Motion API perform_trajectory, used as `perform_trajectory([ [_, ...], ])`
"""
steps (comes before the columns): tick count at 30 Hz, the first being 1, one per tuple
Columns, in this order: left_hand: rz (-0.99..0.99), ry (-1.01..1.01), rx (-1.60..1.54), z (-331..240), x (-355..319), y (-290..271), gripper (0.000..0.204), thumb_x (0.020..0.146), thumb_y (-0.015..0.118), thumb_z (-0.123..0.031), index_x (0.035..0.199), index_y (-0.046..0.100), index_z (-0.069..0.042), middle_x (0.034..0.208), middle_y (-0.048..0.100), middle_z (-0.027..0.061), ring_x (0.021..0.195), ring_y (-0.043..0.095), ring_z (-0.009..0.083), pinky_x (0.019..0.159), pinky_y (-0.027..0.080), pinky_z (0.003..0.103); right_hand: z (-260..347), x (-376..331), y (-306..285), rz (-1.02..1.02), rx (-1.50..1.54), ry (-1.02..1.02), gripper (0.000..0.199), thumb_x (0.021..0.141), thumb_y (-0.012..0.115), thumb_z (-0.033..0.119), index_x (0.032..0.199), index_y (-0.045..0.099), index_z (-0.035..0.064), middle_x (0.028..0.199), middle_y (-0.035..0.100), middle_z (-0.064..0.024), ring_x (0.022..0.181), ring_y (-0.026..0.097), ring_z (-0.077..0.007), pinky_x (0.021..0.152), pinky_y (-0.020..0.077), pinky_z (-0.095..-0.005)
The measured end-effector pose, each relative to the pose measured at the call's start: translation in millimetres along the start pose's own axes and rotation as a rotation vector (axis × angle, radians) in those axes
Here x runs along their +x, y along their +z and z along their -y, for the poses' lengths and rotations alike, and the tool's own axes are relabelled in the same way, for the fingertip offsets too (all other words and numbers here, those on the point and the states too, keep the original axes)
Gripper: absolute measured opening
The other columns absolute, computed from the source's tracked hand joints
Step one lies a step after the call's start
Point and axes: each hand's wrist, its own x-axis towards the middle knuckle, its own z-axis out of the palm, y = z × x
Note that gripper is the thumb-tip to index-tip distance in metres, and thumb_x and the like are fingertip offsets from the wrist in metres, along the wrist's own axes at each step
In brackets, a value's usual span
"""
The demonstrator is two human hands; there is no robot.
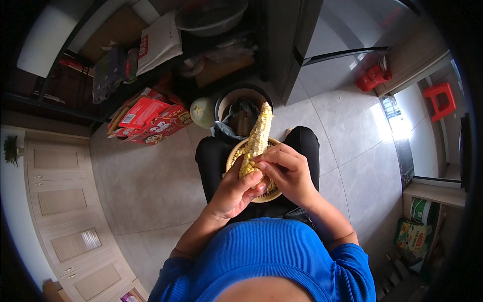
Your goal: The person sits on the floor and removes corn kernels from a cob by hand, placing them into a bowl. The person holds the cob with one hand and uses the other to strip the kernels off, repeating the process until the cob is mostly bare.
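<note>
A long corn cob (259,133) is tilted upward and away from me over my lap. Most of its upper length looks stripped and pale, while yellow kernels remain around the lower end. My left hand (232,192) is wrapped around that lower end, thumb lying along the cob. The fingers of my right hand (291,172) are pinched against the kernels on its right side, and the fingertips partly hide the spot they press. Beneath both hands a round yellow basket (231,160) rests between my legs, with loose kernels visible inside.
Just beyond the basket stands a dark bin (220,104) with a grey bag in it. A pale green melon (202,111) and red cartons (156,121) sit to its left. Dark shelving is at the back left, a fridge (347,30) at the back right. A red stool (439,100) stands far right.
</note>
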Motion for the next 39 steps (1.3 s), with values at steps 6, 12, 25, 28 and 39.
perform_trajectory([
  [6,-0.08,0.06,0.031,10,-4,8,0.037,0.084,0.055,-0.013,0.117,0.04,-0.005,0.091,0.047,0.0018,0.072,0.047,0.0077,0.063,0.044,0.018,0,1,5,-0.036,-0.046,0.043,0.01,0.078,0.059,0.001,0.088,0.061,0.0018,0.08,0.058,-0.01,0.074,0.057,-0.0222,0.065,0.0458,-0.0291],
  [12,0.073,0.03,-0.177,0,-4,-17,0.048,0.083,0.056,-0.023,0.121,0.038,0.0,0.1,0.05,0.0099,0.08,0.049,0.0155,0.064,0.041,0.024,2,3,-6,-0.079,0.783,0.55,0.017,0.093,0.042,0.013,0.102,0.05,0.0013,0.081,0.05,-0.002,0.064,0.037,-0.0056,0.058,0.0327,-0.0167],
  [25,0.026,-0.018,-0.016,-8,-6,-25,0.054,0.088,0.039,-0.047,0.104,0.044,0.005,0.068,0.046,0.0058,0.053,0.041,0.0111,0.048,0.034,0.02,-53,-26,8,0.056,0.119,0.301,0.02,0.079,0.055,-0.002,0.099,0.057,-0.0016,0.096,0.058,-0.0149,0.093,0.057,-0.02,0.079,0.0467,-0.0305],
  [28,-0.105,-0.113,-0.083,-9,-4,-18,0.051,0.089,0.036,-0.047,0.099,0.047,0.002,0.066,0.047,0.0047,0.048,0.04,0.0094,0.044,0.031,0.019,-7,-1,-12,0.104,0.185,-0.013,0.024,0.077,0.062,0.002,0.101,0.058,0.0005,0.105,0.054,-0.0096,0.097,0.053,-0.0165,0.08,0.0435,-0.026],
  [39,0.084,-0.29,0.06,-13,3,-28,0.058,0.086,0.034,-0.059,0.096,0.047,-0.003,0.074,0.05,0.0039,0.045,0.037,0.0058,0.041,0.029,0.017,-4,33,-25,0.38,-0.127,-0.127,0.023,0.072,0.067,0.008,0.094,0.066,0.0072,0.099,0.061,-0.0098,0.086,0.061,-0.0255,0.074,0.0499,-0.0314],
])
